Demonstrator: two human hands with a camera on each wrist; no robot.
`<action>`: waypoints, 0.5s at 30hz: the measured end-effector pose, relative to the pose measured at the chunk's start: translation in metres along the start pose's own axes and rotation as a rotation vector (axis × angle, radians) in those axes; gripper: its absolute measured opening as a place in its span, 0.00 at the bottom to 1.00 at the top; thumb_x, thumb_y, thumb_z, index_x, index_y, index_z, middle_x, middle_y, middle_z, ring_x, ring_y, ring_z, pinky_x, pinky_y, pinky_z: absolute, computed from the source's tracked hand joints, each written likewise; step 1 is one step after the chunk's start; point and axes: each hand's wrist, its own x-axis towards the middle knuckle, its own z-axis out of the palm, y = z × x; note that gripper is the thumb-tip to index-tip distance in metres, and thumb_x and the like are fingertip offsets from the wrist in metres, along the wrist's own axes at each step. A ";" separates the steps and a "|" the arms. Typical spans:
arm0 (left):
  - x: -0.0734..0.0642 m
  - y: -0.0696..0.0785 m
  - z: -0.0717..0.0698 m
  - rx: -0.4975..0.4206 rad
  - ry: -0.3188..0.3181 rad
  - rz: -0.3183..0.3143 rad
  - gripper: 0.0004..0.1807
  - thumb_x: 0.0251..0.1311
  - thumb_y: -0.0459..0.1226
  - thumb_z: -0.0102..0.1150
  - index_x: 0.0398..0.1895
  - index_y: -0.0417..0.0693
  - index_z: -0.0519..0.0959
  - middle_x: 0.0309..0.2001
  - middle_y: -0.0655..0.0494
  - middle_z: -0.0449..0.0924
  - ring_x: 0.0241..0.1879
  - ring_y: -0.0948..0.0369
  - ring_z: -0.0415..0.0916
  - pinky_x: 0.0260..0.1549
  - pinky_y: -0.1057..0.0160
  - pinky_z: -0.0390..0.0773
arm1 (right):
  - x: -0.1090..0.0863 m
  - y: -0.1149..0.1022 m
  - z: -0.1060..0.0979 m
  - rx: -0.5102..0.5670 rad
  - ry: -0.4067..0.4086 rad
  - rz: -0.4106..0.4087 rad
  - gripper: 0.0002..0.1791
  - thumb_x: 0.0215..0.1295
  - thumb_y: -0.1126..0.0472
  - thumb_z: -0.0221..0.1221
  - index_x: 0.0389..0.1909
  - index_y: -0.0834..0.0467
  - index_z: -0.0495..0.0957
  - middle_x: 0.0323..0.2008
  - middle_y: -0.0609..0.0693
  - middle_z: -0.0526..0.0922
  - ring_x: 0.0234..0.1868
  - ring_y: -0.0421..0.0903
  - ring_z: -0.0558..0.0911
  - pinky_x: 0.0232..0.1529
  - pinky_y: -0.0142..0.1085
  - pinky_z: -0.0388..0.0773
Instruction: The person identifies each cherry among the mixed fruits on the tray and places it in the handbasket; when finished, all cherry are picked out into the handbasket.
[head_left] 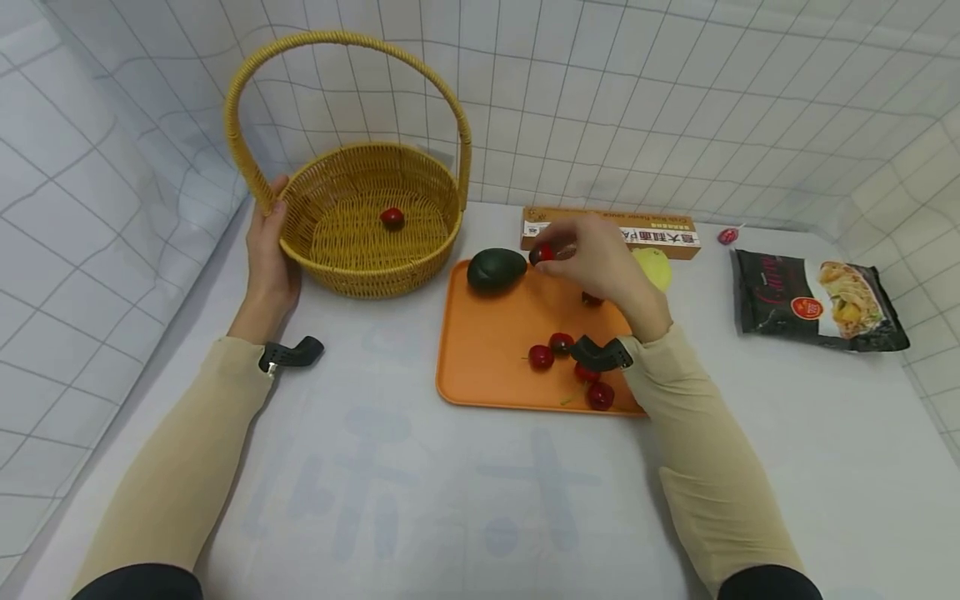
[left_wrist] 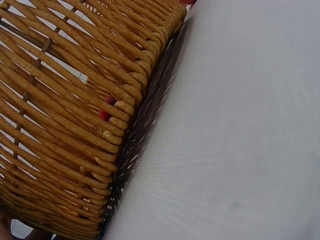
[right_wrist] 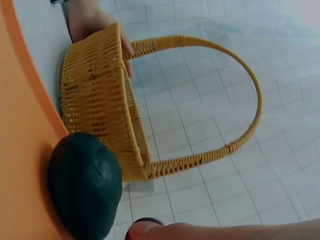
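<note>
A yellow wicker basket (head_left: 367, 282) with a tall hoop handle stands at the back left, one cherry (head_left: 392, 218) lying inside it. My left hand (head_left: 268, 258) grips the basket's left side by the foot of the handle. Over the back of an orange tray (head_left: 476, 371), my right hand (head_left: 603, 265) pinches a dark red cherry (head_left: 540, 254) between thumb and fingers. A dark green avocado (head_left: 497, 271) lies just left of that hand. Several more cherries (head_left: 541, 357) rest on the tray, some partly hidden by the wrist strap. In the right wrist view the held cherry (right_wrist: 145, 225) barely shows.
Behind the tray lies a brown and white box (head_left: 678, 233), with a yellow-green fruit (head_left: 654, 267) in front of it, partly hidden by the right hand. Farther right are a small red item (head_left: 727, 236) and a black food packet (head_left: 817, 302). A white gridded sheet hangs behind.
</note>
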 end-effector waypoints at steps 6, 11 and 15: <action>0.001 -0.001 -0.002 0.009 -0.006 -0.003 0.26 0.77 0.47 0.53 0.76 0.60 0.71 0.72 0.56 0.70 0.70 0.57 0.65 0.69 0.64 0.65 | 0.012 -0.025 0.007 0.071 0.046 -0.061 0.18 0.65 0.63 0.72 0.55 0.61 0.86 0.51 0.56 0.89 0.52 0.53 0.89 0.55 0.44 0.85; 0.001 -0.001 -0.003 0.019 -0.004 -0.009 0.27 0.77 0.47 0.53 0.76 0.60 0.70 0.72 0.58 0.70 0.70 0.58 0.66 0.69 0.64 0.65 | 0.025 -0.045 0.020 0.114 0.046 -0.129 0.16 0.67 0.65 0.70 0.54 0.62 0.86 0.51 0.56 0.89 0.53 0.50 0.88 0.55 0.39 0.85; 0.002 0.000 -0.001 0.006 0.012 -0.013 0.27 0.76 0.47 0.55 0.76 0.59 0.70 0.71 0.58 0.70 0.70 0.58 0.66 0.69 0.64 0.64 | 0.034 -0.062 0.033 0.099 0.027 -0.182 0.16 0.69 0.64 0.69 0.55 0.62 0.85 0.51 0.55 0.89 0.55 0.48 0.86 0.56 0.36 0.84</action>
